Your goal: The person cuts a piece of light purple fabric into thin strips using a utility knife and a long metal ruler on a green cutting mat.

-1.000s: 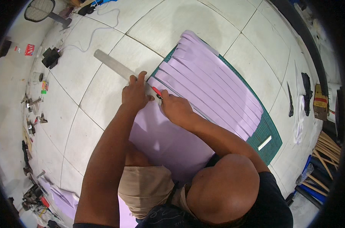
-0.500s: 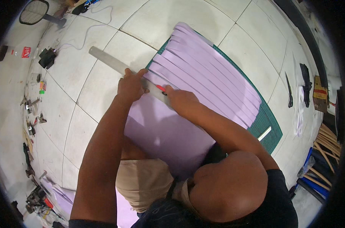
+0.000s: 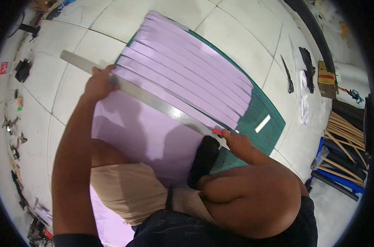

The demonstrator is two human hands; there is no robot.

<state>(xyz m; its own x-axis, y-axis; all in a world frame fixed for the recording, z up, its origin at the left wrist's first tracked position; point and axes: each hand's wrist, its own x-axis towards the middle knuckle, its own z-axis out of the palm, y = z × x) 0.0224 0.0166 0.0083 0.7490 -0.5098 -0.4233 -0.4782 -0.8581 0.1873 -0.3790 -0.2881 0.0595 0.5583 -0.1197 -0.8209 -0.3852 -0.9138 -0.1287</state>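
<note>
Left hand (image 3: pixel 99 83): fingers flat, pressing steel ruler (image 3: pixel 154 101) onto lilac sheet (image 3: pixel 141 136). Right hand (image 3: pixel 236 142): fingers closed round red knife (image 3: pixel 218 132) at ruler's near end. Risk: ruler slips, crooked cut.

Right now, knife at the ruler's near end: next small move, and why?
Probably lift the red-handled knife off the sheet: the right hand has it at the lilac sheet's edge, where the metal ruler ends, so this cut looks finished. The left hand presses the ruler.
</note>
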